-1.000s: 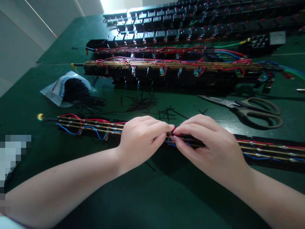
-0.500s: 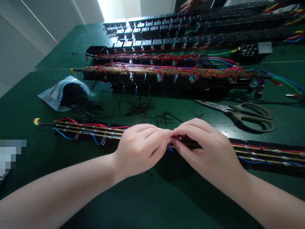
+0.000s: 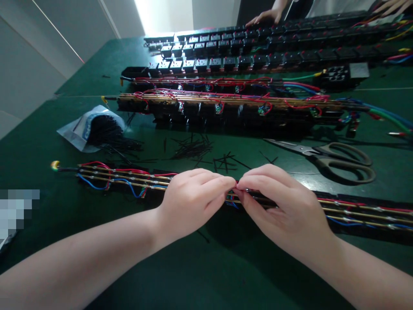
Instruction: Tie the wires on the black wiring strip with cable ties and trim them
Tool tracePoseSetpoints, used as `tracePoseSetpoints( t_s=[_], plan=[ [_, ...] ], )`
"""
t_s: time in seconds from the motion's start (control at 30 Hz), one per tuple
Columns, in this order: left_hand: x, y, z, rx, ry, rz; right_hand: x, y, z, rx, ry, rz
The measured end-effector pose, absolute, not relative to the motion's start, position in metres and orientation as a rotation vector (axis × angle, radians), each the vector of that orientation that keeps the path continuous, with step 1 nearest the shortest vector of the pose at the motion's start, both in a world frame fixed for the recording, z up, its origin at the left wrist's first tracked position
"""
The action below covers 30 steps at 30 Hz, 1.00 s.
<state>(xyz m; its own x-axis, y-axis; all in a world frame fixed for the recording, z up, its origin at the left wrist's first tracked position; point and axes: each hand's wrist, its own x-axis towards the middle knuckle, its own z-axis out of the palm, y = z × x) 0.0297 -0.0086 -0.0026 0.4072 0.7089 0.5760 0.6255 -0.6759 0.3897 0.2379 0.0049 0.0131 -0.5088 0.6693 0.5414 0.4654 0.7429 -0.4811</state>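
A long black socket strip (image 3: 355, 212) with brass rails and red and blue wires lies across the green table in front of me. My left hand (image 3: 190, 200) and my right hand (image 3: 284, 206) meet over its middle, fingertips pinched together on the wires and rails there. What sits between the fingertips is too small to make out. The strip's left end (image 3: 97, 174) carries a yellow-tipped lead.
Black cut cable ties (image 3: 193, 148) lie scattered behind the strip, beside a plastic bag (image 3: 87, 127) of more ties. Scissors (image 3: 335, 157) rest at the right. Further wired strips (image 3: 226, 103) and socket rows (image 3: 258, 47) fill the back, where another person's hands (image 3: 264, 17) show.
My hands stay pinched at the same spot on the strip. The view has tilted up a little, bringing another person's hands into sight at the far edge.
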Motion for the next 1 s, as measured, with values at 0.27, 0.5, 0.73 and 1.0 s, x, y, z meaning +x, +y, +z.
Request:
tracePoseSetpoints(
  t_s=[0.27, 0.5, 0.73, 1.0],
  plan=[
    [0.0329, -0.0092, -0.0012, 2.496, 1.250, 1.132, 0.2364, 0.0045, 0.0116, -0.886, -2.208, 0.327],
    [0.0348, -0.0096, 0.0003, 2.435, 1.342, 1.054, 0.2371, 0.0044, 0.0113, -0.896, -2.231, 0.319],
    [0.0354, -0.0099, 0.0009, 2.388, 1.393, 0.962, 0.2364, 0.0056, 0.0074, -0.874, -2.295, 0.265],
    [0.0346, -0.0083, 0.0036, 2.341, 1.415, 0.885, 0.2337, 0.0042, 0.0073, -0.834, -2.345, 0.049]
  ],
)
